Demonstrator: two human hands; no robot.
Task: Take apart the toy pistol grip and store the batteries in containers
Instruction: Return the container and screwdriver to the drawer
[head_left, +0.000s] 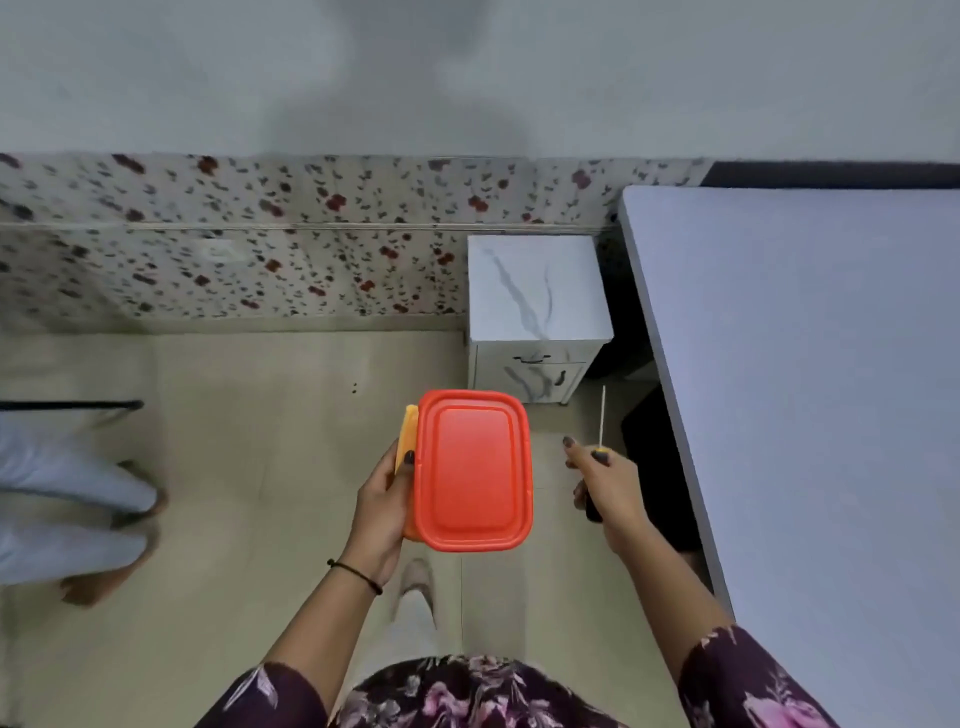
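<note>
Red-lidded container (472, 470) judged light, stiff, slick; clamped along left edge by curled left hand (382, 512), yellow piece (408, 436) pinned alongside. Screwdriver (602, 415) handle wrapped by fingers of right hand (605, 486).

Whatever lies under the red lid (472, 470) hidden from us, yellow thing (408, 431) mostly behind it, screwdriver (602, 415) handle inside our right grip (608, 483).

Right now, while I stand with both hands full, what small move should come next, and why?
Probably turn right and set the red-lidded container on the table. The left hand grips it together with a yellow piece, the right hand holds the screwdriver, and the lid is on; both hands are full, so nothing can be opened yet.
</note>
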